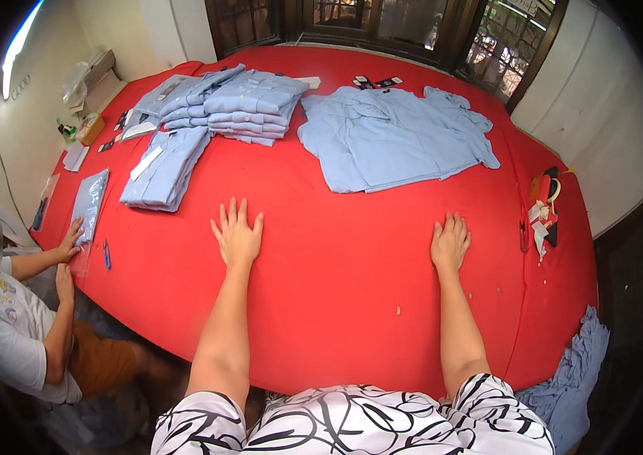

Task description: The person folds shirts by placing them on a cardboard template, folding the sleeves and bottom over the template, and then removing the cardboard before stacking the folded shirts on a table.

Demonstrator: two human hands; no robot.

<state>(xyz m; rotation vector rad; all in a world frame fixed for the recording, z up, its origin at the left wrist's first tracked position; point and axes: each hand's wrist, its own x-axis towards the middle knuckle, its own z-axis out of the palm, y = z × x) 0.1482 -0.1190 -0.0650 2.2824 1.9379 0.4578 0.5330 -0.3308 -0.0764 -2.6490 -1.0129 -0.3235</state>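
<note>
My left hand [238, 236] lies flat on the red cloth [344, 288] that covers the table, its fingers spread and holding nothing. Farther right, my right hand [450, 243] also rests palm down on the cloth, open, with its fingers only slightly apart. Beyond my hands a light blue shirt [393, 140] is laid out, somewhat creased. To its left stands a stack of folded blue shirts [253, 106]. Nearer to my left hand is a smaller pile of folded shirts [166, 171] with a white strip on top.
At the left a co-worker's hands [71, 243] touch a bagged blue shirt [90, 201]. A blue cutter [107, 256] lies near it. Tape and scraps [545, 212] sit at the right edge. Blue garments [571, 379] hang or lie beside the table's near right edge. Dark tags [374, 82] lie at the back.
</note>
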